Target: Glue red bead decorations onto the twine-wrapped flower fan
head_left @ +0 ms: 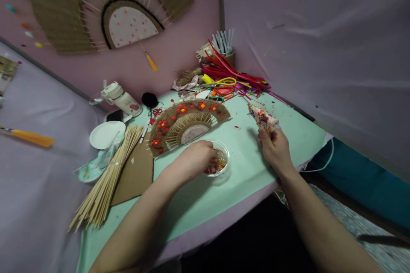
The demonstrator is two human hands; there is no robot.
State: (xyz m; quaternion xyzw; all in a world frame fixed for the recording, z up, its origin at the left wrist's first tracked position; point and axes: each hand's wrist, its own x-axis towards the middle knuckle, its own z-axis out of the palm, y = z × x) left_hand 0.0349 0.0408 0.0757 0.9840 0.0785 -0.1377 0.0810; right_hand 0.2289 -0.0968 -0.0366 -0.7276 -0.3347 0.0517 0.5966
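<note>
My left hand (195, 158) reaches into a small clear bowl (224, 153) of red and orange beads, its fingers curled down among them; what they pinch is hidden. My right hand (274, 145) is closed round a patterned glue gun (262, 117), nozzle pointing up and to the left. Just behind the bowl lies a fan-shaped burlap piece (188, 121) with wooden ribs and red flowers stuck on it. All of it rests on the mint-green table (243, 170).
A bundle of wooden skewers (109, 175) lies on brown cardboard (136, 175) at left, beside a white plate (105, 134). Red pipe cleaners (230, 72), yellow scissors (224, 81) and a cup of sticks (224, 45) crowd the back corner. A larger fan (105, 4) hangs on the wall.
</note>
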